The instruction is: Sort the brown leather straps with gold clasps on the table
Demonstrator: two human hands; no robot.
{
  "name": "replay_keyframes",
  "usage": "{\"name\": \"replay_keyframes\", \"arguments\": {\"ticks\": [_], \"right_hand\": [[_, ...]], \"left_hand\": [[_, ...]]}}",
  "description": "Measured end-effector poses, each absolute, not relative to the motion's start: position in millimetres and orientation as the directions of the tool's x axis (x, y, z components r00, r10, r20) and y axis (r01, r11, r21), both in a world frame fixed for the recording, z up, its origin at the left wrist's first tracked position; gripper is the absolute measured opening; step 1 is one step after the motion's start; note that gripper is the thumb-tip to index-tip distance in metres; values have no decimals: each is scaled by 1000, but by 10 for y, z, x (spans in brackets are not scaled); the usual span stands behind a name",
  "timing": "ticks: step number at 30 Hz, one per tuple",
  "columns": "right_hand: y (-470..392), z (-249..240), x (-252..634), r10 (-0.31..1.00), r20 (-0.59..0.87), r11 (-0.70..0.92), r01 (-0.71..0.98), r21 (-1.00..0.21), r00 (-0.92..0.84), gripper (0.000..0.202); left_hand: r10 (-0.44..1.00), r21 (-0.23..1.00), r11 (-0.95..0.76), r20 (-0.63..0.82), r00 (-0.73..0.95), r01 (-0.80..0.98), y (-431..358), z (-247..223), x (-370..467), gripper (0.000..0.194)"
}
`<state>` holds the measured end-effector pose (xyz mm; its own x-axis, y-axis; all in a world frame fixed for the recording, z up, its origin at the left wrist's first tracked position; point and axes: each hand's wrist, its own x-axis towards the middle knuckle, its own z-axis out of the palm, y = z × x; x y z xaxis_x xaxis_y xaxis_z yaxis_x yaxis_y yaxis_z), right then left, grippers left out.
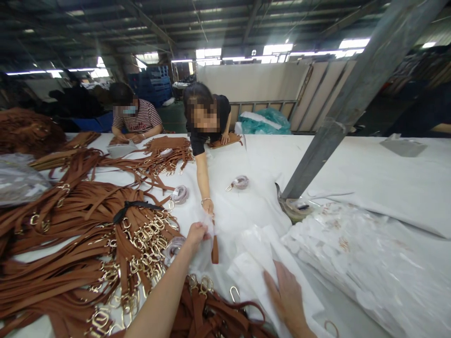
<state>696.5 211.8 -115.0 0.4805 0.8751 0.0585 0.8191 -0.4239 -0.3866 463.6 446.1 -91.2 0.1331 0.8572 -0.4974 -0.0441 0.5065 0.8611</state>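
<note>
My left hand [198,233] reaches forward over the table with its fingers pinched on a thin, translucent white piece [209,229]. Just beyond it, a co-worker's hand [207,206] holds a short brown strap [214,251] that hangs down close to my fingers. Lower right, my right hand [287,293] lies with fingers stretched out on a pile of thin white sheets [252,256]. Brown straps with gold-coloured clasps [150,234] spread to the left of my left arm. More brown straps [207,310] lie in front of me, between my arms.
Wrapped strap coils [240,182] lie on the white table [268,159]. A grey metal post [317,141] rises at the right, beside a large heap of clear plastic bags [359,263]. Another person [137,117] sits at the far left side. A black tie [136,207] binds one strap bundle.
</note>
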Motion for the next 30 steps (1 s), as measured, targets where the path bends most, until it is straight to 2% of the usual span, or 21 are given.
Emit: {"name": "replay_keyframes", "arguments": {"ticks": [4,6,9,11,14,17,21,27,30], "right_hand": [[2121,-1148,6971,876,57,-420,816,-397,479,65],[2120,-1143,6976,874,57,-422,812,-404,482,66],[2117,-1147,6984,873,54,-423,809,-409,485,68],[2117,-1165,6990,873,61,-422,810,-407,485,69],[2123,-1196,6992,874,65,-421,818,-392,481,71],[2135,-1189,6969,874,80,-425,833,-355,480,72],[2155,-1142,6904,883,99,-415,860,-297,460,68],[2184,-1151,6851,886,98,-413,867,-280,454,70],[2209,-1179,6860,887,110,-406,871,-277,448,70]], "left_hand": [[889,871,407,-447,-99,-276,4639,-783,4517,16],[898,863,356,-422,-122,-358,4700,-677,4389,16],[918,847,330,-392,-68,-417,4702,-503,4160,10],[924,838,353,-382,13,-417,4640,-399,4018,7],[910,830,414,-383,158,-374,4476,-284,3836,12],[886,824,460,-400,233,-332,4289,-232,3651,17],[866,820,495,-440,237,-287,4106,-255,3411,20],[852,834,517,-481,205,-193,4021,-328,3435,22],[880,864,473,-456,130,-173,4125,-344,3537,21]]}}
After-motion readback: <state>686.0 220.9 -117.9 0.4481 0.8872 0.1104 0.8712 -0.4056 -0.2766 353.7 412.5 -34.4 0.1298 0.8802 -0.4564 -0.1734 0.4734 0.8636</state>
